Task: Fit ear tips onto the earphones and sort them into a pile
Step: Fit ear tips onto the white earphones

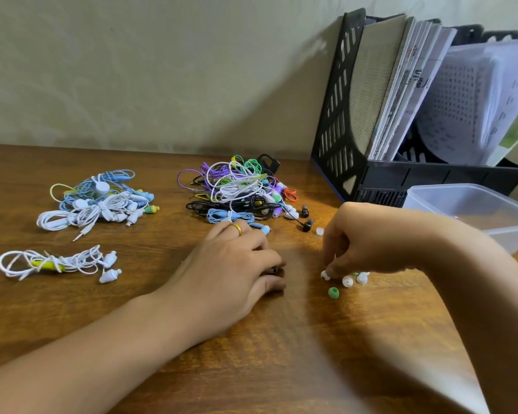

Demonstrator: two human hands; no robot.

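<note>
My left hand [237,264] lies on the wooden desk [132,318] with its fingers curled round a small dark earbud [274,270], mostly hidden under the fingertips. My right hand [359,240] reaches down, and its fingertips pinch a white ear tip [326,275] against the desk. Loose tips lie beside it: two white ones [347,281] and a green one [333,292]. Another clear tip [320,230] sits further back. A tangled multicoloured earphone pile [240,186] is behind my hands. A blue-and-white pile [99,201] is at the left, with one white earphone set [57,262] in front of it.
A clear plastic container [476,210] stands at the right, just behind my right forearm. A black file rack [371,115] full of papers is against the wall at the back right. A black earbud pair [307,224] trails out of the tangled pile.
</note>
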